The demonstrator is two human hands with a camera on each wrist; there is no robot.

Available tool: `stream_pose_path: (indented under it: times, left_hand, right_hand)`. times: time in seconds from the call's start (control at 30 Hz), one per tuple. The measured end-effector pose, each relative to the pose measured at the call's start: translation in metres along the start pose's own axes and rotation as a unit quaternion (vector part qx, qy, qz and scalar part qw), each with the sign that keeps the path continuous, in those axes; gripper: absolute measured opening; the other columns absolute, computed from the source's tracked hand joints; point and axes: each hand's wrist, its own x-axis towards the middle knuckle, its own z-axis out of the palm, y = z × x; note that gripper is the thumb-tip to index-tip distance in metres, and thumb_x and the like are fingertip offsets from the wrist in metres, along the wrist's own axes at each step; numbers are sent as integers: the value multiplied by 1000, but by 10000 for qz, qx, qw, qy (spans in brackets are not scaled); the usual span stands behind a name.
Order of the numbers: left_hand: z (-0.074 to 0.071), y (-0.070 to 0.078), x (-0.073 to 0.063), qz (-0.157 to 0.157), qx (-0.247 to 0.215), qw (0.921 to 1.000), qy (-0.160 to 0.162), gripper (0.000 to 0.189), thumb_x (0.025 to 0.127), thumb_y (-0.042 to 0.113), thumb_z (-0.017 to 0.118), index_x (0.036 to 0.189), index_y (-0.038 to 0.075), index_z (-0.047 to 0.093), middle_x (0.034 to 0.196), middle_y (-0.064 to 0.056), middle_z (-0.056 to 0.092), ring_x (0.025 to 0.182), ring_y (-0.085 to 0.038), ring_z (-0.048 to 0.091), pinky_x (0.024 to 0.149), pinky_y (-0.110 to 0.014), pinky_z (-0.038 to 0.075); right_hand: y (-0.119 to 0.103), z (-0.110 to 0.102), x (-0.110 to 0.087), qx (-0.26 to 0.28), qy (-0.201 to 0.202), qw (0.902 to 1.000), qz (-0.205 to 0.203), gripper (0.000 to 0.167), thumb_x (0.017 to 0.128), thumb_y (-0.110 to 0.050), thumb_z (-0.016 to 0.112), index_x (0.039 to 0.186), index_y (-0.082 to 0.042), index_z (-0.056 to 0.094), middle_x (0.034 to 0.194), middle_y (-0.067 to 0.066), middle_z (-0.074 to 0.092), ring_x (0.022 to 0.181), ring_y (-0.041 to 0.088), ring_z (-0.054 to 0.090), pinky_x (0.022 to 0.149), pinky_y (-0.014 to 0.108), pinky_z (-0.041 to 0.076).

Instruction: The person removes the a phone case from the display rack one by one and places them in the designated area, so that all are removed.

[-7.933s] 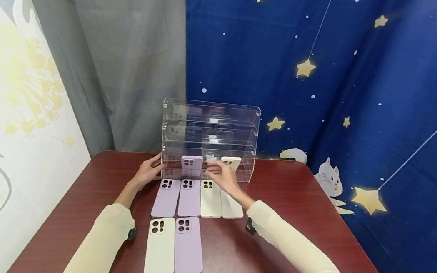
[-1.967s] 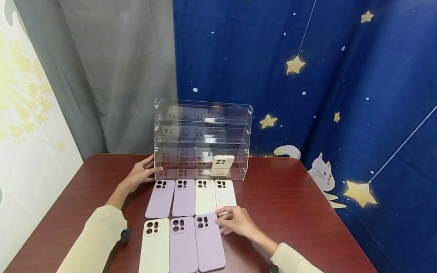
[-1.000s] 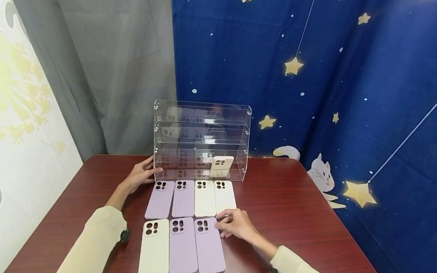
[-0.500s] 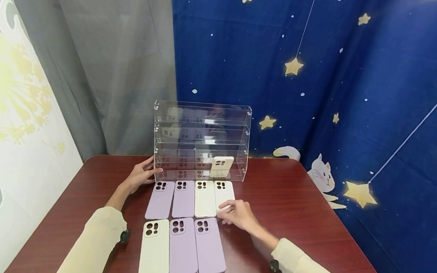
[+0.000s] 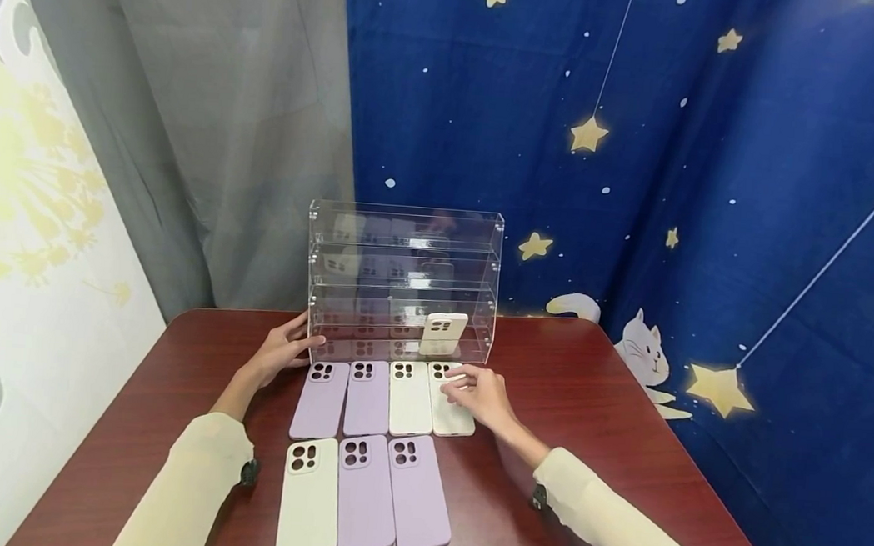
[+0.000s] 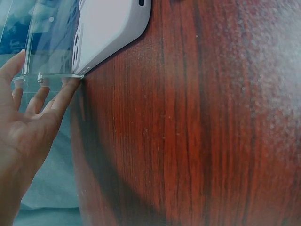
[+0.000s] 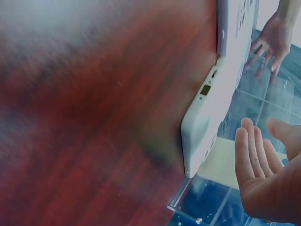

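Note:
A clear acrylic display rack (image 5: 403,263) with several tiers stands at the back of the table; one white phone case (image 5: 444,332) leans in its lowest tier. My left hand (image 5: 282,351) touches the rack's left side panel, fingers extended, as the left wrist view also shows. My right hand (image 5: 482,397) is over the rightmost white phone case (image 5: 454,420) of the back row, partly covering it. Its fingers are loosely extended with nothing between them, seen from the side in the right wrist view. Whether they touch that case I cannot tell.
Lying in the back row are also two purple phone cases (image 5: 320,404) and another white case (image 5: 410,405). The front row has a white case (image 5: 308,507) and two purple cases (image 5: 420,502). Curtains hang behind the dark red table (image 5: 586,416).
The purple case that stood in the rack earlier now lies at the right of the front row. My right hand has let go of it and moved up over the white case. My left hand stayed.

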Motion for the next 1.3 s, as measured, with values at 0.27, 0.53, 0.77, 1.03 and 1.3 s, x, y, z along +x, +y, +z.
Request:
stream_pose_path:
  times: [0.27, 0.53, 0.77, 1.03, 1.3]
  left_hand:
    - [0, 0, -1, -11, -13, 10000, 5, 93, 98, 29, 75, 168, 22, 16, 168, -19, 28, 139, -41, 49, 106, -58, 51]
    - [1, 1, -1, 42, -70, 9999, -58, 89, 101, 23, 71, 168, 19, 14, 169, -19, 25, 140, -41, 49, 106, -58, 50]
    - [2, 2, -2, -17, -153, 9999, -31, 86, 101, 19, 70, 168, 19, 16, 169, -19, 26, 139, -39, 49, 106, -57, 51]
    - [0, 0, -1, -2, -69, 10000, -27, 87, 101, 21, 70, 168, 19, 16, 168, -20, 27, 139, -41, 50, 105, -56, 52]
    - [1, 0, 0, -4, -78, 10000, -26, 83, 103, 17, 67, 168, 19, 16, 168, -19, 28, 140, -41, 48, 106, -58, 51]
  right_hand:
    - [-4, -5, 19, -192, 274, 9994, 27, 25, 87, -10, 84, 111, -4, 78, 88, 7, 80, 72, 14, 77, 59, 20, 59]
    - [-6, -10, 37, -340, 525, 9980, -127, 25, 87, -10, 84, 111, -6, 79, 90, 8, 80, 82, 21, 79, 69, 26, 64]
    - [-2, -15, 49, -440, 795, 9957, -170, 29, 86, -11, 85, 113, -2, 78, 90, 7, 80, 83, 22, 79, 73, 32, 65]
    - [3, -19, 56, -481, 1050, 9932, -109, 29, 85, -7, 85, 113, -5, 78, 92, 7, 80, 84, 22, 79, 70, 28, 64]
    - [5, -25, 62, -427, 1245, 9913, -85, 26, 85, -9, 85, 110, -3, 77, 94, 8, 80, 84, 24, 79, 70, 28, 63]
